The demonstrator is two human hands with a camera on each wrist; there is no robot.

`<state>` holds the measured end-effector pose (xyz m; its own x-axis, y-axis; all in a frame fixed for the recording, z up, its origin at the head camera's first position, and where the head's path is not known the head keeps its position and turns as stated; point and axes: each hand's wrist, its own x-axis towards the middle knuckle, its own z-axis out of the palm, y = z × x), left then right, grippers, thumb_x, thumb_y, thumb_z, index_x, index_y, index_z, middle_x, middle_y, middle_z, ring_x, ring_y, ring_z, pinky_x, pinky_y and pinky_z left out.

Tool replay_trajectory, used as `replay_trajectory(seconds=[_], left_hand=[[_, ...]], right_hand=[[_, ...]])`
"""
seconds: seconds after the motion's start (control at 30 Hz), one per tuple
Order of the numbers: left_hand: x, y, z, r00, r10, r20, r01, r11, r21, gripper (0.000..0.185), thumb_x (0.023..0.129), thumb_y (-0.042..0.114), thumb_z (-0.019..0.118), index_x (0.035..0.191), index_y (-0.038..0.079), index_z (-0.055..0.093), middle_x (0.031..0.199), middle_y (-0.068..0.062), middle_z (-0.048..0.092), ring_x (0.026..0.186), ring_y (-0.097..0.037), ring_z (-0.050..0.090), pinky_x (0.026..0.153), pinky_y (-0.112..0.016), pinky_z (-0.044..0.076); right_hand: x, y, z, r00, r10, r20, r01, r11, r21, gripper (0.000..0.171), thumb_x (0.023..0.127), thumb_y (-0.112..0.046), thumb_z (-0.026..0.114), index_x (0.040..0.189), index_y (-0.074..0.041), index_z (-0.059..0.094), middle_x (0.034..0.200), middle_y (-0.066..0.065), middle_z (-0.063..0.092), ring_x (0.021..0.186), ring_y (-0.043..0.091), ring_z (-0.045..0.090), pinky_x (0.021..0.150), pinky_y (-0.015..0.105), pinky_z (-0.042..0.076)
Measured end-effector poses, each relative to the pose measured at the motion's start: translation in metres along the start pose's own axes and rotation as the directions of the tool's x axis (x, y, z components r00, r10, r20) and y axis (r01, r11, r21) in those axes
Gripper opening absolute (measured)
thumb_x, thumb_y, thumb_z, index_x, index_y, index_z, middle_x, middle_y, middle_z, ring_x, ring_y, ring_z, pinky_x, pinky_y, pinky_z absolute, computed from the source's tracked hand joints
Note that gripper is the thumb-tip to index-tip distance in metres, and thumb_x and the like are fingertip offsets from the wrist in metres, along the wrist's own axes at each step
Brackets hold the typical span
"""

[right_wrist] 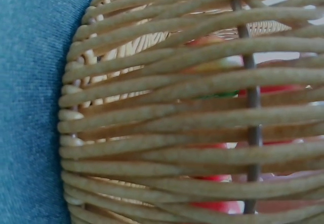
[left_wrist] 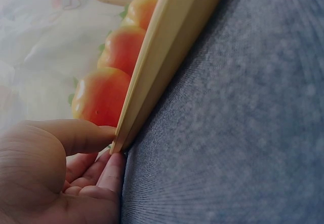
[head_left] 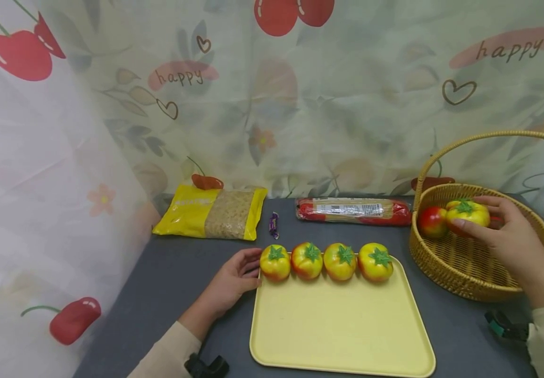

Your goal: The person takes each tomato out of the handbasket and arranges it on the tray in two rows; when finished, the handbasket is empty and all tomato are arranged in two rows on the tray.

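My right hand (head_left: pixel 512 239) curls round a yellow tomato (head_left: pixel 470 216) with green leaves on top, thumb on its near side, fingers behind, spread only as wide as the tomato. It is at the basket (head_left: pixel 441 281), at the right of the frame; I cannot tell whether it touches the red fruit (head_left: pixel 433 223) just to its left. My right wrist view shows mostly weave.

My left hand (head_left: pixel 234 278), lower left of centre, pinches the corner of a yellow tray (head_left: pixel 342 325), thumb on the rim and fingers beneath, with almost no gap beyond the rim's thickness. Next to it, a row of 4 tomatoes (head_left: pixel 340 265) lines the tray's upper edge.

Farther up lie a yellow bag (head_left: pixel 226 212) at left, a purple candy (head_left: pixel 274 224) near centre and a red packet (head_left: pixel 354 210) right of centre, all on the dark tabletop (head_left: pixel 168 294). A cherry-print cloth (head_left: pixel 300 126) fills the top of the frame.
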<state>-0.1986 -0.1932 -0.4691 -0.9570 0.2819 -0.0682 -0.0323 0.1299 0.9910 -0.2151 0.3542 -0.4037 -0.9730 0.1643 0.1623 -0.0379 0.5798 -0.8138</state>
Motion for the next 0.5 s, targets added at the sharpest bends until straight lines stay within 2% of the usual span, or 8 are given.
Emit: replay_trajectory(seconds=[0.13, 0.33, 0.43, 0.5], left_hand=[[0.0, 0.0002, -0.0003, 1.0, 0.005, -0.004, -0.005, 1.0, 0.0, 0.07, 0.094, -0.014, 0.071, 0.158, -0.001, 0.046, 0.16, -0.019, 0.049, 0.148, -0.037, 0.048, 0.116, -0.043, 0.046], [-0.0018, 0.0014, 0.0003, 1.0, 0.002, -0.002, -0.002, 1.0, -0.018, 0.07, 0.094, -0.014, 0.071, 0.158, -0.003, 0.046, 0.16, -0.02, 0.049, 0.148, -0.038, 0.048, 0.118, -0.045, 0.044], [-0.0026, 0.0027, 0.0005, 1.0, 0.005, -0.003, -0.005, 1.0, -0.024, 0.07, 0.094, -0.014, 0.071, 0.158, -0.003, 0.046, 0.16, -0.021, 0.049, 0.148, -0.039, 0.048, 0.118, -0.046, 0.044], [-0.0028, 0.0034, 0.0005, 1.0, 0.006, -0.003, -0.006, 1.0, -0.023, 0.07, 0.094, -0.014, 0.071, 0.158, -0.003, 0.046, 0.16, -0.021, 0.049, 0.148, -0.038, 0.048, 0.118, -0.046, 0.044]], right_hand=[[-0.0006, -0.0019, 0.0005, 1.0, -0.019, 0.008, 0.02, 1.0, -0.014, 0.086, 0.106, -0.038, 0.073, 0.164, 0.006, 0.026, 0.156, 0.037, 0.033, 0.11, 0.025, 0.049, 0.067, 0.008, 0.048], [-0.0012, -0.0024, 0.0006, 0.998, -0.057, 0.009, 0.057, 0.998, 0.003, 0.087, 0.107, -0.034, 0.073, 0.166, 0.005, 0.023, 0.163, 0.038, 0.024, 0.114, 0.018, 0.049, 0.071, 0.006, 0.047], [-0.0023, -0.0036, 0.0001, 0.997, -0.077, -0.01, 0.077, 0.997, -0.012, 0.088, 0.106, -0.035, 0.074, 0.168, 0.002, 0.024, 0.163, 0.035, 0.027, 0.114, 0.015, 0.049, 0.072, 0.005, 0.046], [-0.0035, -0.0062, -0.0013, 0.996, -0.086, -0.014, 0.085, 0.996, -0.028, 0.088, 0.106, -0.036, 0.074, 0.169, 0.001, 0.025, 0.162, 0.035, 0.03, 0.116, 0.022, 0.05, 0.071, 0.005, 0.046]])
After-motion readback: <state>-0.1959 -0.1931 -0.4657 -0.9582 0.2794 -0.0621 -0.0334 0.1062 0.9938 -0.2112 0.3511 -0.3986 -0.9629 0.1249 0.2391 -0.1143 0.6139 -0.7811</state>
